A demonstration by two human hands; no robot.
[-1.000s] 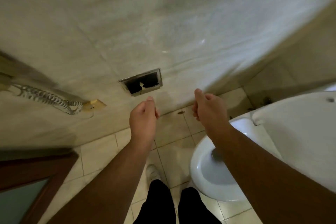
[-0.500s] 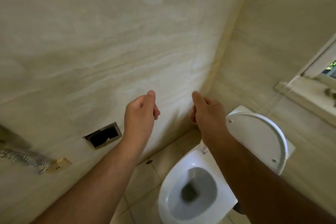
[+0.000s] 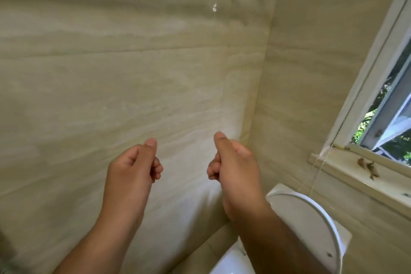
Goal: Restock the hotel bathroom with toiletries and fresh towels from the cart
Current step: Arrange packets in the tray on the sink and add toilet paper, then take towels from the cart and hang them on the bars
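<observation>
My left hand point(image 3: 131, 167) and my right hand point(image 3: 233, 167) are held up side by side in front of the beige tiled wall point(image 3: 111, 84), a short gap between them. The fingers of both are curled into the palm with the thumbs lying on top. Neither hand holds anything. No towel, toiletry or cart shows in the head view.
A white toilet with its lid point(image 3: 311, 224) raised stands at the lower right, below my right forearm. An open window point(image 3: 391, 104) with a white frame and a sill point(image 3: 360, 176) fills the right edge. The two walls meet in a corner behind my right hand.
The view has swung up and to the right: the wall recess, coiled cord and floor have left the frame, and the window has come in. Both hands keep their curled pose.
</observation>
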